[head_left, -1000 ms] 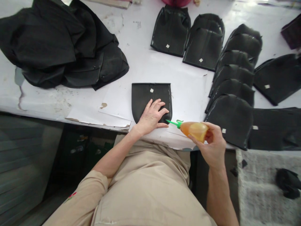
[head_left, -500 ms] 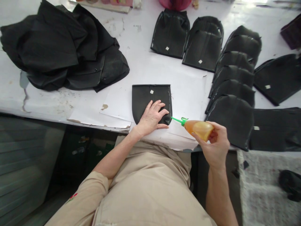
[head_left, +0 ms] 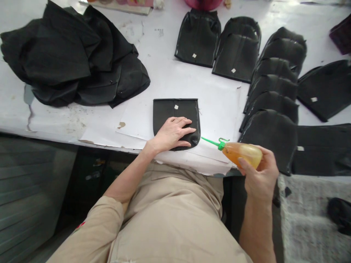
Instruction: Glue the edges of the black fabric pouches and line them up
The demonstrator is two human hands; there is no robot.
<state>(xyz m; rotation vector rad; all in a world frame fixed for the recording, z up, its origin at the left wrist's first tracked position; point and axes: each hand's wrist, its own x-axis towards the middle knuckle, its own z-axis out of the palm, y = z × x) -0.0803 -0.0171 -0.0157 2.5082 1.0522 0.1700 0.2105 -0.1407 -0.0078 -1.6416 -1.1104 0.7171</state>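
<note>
Noted stained white tabletop (head_left: 164, 51), dark heap (head_left: 63, 58), black round-cornered pouch (head_left: 163, 113) under spread left hand (head_left: 171, 133), amber bottle (head_left: 238, 152) gripped in right hand (head_left: 260, 175).

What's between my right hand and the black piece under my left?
In the head view, the amber bottle your right hand holds; its green nozzle ends close by the edge of the black piece.

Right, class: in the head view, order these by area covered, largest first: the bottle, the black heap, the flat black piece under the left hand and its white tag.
1. Black heap
2. Flat black piece, partly hidden by the left hand
3. Bottle
4. White tag
</note>
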